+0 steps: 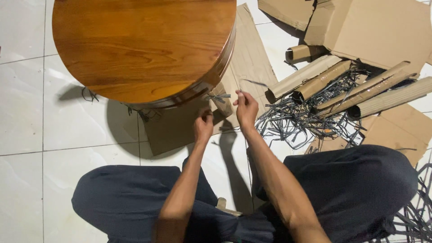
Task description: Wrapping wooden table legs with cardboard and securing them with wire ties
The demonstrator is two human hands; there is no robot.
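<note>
A round wooden table [144, 45] stands on the tiled floor, seen from above. One of its legs [222, 104] is wrapped in brown cardboard and tied with a grey strap [218, 96]. My left hand [203, 125] is closed below the leg, pinching the strap's lower end. My right hand [246, 108] sits just right of the leg, fingers pinched on the other strap end [254, 83], which trails up and to the right. I sit cross-legged in dark trousers [351, 189].
A flat cardboard sheet [252, 58] lies under the table. Several rolled cardboard tubes [324, 78] and a tangle of grey straps [297, 121] lie to the right. Larger cardboard pieces [378, 31] fill the upper right corner. More straps [416, 211] lie at the right edge.
</note>
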